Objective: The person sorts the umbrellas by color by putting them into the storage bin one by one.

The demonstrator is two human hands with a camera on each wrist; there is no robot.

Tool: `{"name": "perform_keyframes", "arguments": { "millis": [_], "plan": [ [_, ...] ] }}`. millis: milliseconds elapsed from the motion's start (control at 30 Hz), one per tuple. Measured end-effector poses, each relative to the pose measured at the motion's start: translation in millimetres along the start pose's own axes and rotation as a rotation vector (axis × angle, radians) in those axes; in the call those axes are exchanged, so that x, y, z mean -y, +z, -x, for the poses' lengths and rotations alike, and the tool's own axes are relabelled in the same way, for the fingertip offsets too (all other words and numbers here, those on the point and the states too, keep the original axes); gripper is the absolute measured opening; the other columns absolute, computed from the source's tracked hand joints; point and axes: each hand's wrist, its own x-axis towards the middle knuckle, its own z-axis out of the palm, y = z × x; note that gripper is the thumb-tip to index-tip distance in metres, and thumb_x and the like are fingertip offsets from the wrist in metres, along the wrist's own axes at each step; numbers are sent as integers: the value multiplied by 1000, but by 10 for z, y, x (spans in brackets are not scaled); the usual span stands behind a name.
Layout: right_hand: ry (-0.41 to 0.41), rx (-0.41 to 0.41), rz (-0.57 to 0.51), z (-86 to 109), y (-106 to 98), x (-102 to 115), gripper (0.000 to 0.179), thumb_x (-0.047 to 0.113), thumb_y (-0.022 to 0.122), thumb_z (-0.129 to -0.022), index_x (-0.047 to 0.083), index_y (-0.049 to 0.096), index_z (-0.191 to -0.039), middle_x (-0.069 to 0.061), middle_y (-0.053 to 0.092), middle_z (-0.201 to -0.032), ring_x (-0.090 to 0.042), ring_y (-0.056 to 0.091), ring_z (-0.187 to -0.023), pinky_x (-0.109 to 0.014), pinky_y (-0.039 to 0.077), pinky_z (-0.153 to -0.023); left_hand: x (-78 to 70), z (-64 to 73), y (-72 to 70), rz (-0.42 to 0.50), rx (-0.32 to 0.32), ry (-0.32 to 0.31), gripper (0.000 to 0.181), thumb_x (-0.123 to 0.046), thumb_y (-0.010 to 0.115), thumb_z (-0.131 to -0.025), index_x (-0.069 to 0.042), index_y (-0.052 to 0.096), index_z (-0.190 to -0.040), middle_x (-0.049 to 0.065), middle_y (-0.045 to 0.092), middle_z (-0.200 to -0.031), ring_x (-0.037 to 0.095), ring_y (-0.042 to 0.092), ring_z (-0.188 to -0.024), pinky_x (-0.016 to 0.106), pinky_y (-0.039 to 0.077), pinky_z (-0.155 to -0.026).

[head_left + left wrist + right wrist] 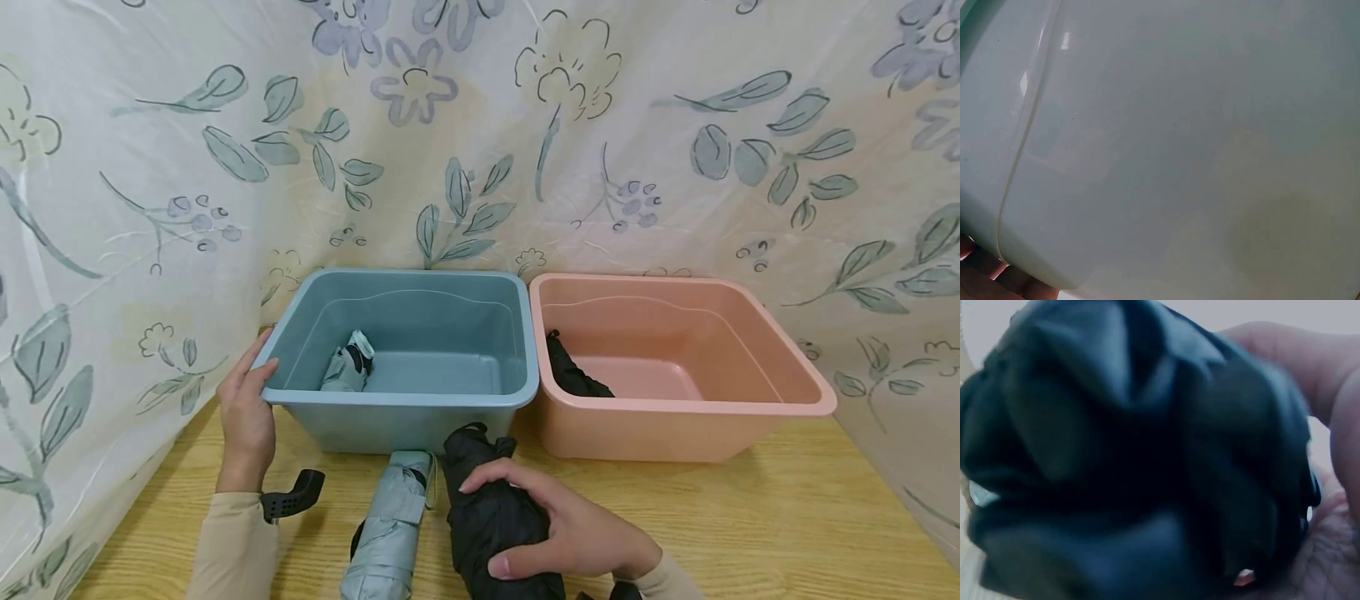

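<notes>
In the head view my right hand (558, 529) grips a black folded umbrella (480, 458) in front of the bins, thumb on the near side and fingers across its top. The right wrist view is mostly filled by the umbrella's dark wrinkled cloth (1104, 444). Left of it lies a grey-blue folded umbrella (390, 525) with a strap loop. My left hand (250, 408) holds the left rim of a blue bin (420, 398); its fingertips (991, 278) show under the bin's wall in the left wrist view.
Inside the blue bin lies another grey-blue folded umbrella (348, 365). To the right, a pink bin (690, 407) holds a black folded umbrella (573, 371). Both bins stand side by side on a wooden table (780, 517), against a flowered curtain (480, 125).
</notes>
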Motion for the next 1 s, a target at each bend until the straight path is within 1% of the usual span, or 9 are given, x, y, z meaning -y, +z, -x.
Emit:
{"name": "perform_keyframes", "arguments": {
  "millis": [133,233,367,467,533,667,833,900,1000],
  "plan": [
    [-72,2,-25,24,28,50,59,7,72,-92,12,43,-143,-17,45,-138,-31,61,-112,-45,55,-93,-6,-1,8,2,-3,-6,48,-12,34,-108,-9,42,-155,9,37,-160,23,33,-147,43,22,-121],
    [-101,-17,-42,46,58,107,60,4,73,-91,10,41,-142,-20,46,-134,-32,64,-107,-45,57,-89,-6,-1,14,2,-6,-10,49,-12,34,-107,-9,42,-155,9,37,-160,24,33,-147,44,22,-121],
    [-95,-103,4,105,102,211,60,4,74,-91,13,43,-142,-19,44,-134,-31,63,-108,-42,57,-88,0,0,24,-5,-12,-10,49,-11,34,-107,-9,43,-155,9,37,-160,24,34,-146,44,22,-121],
    [-125,-171,69,152,103,284,62,2,75,-90,13,45,-143,-18,43,-138,-31,58,-115,-39,55,-92,3,4,30,3,-11,-15,49,-11,34,-107,-9,43,-155,10,37,-161,24,33,-147,43,22,-121],
    [-137,-198,84,186,83,338,62,-1,73,-90,13,45,-144,-18,42,-139,-31,56,-117,-38,54,-93,4,7,33,10,-9,-18,49,-11,34,-107,-8,42,-155,10,37,-161,23,33,-147,42,22,-121],
    [-204,-212,114,256,-27,465,64,-9,70,-89,7,42,-145,-20,45,-137,-32,61,-112,-41,56,-90,6,9,37,-5,-19,-17,49,-11,35,-107,-9,43,-155,10,38,-160,23,34,-147,42,23,-121],
    [-211,-263,185,333,-240,667,67,-11,70,-88,7,40,-144,-23,54,-129,-32,64,-107,-44,57,-88,-4,-5,38,-7,-25,-18,48,-12,35,-107,-9,44,-154,9,39,-160,22,35,-146,42,23,-121],
    [-199,-298,237,352,-326,741,67,-9,71,-88,9,40,-144,-22,53,-129,-32,65,-106,-43,57,-87,-8,-10,40,1,-21,-20,48,-12,35,-107,-9,44,-154,9,38,-160,22,34,-146,42,23,-121],
    [-193,-354,373,365,-476,845,66,-5,74,-88,13,43,-144,-18,53,-131,-31,65,-104,-41,58,-86,-11,-13,47,11,-21,-18,48,-12,35,-107,-9,43,-155,10,38,-160,23,34,-147,42,22,-121]
  ]
}}
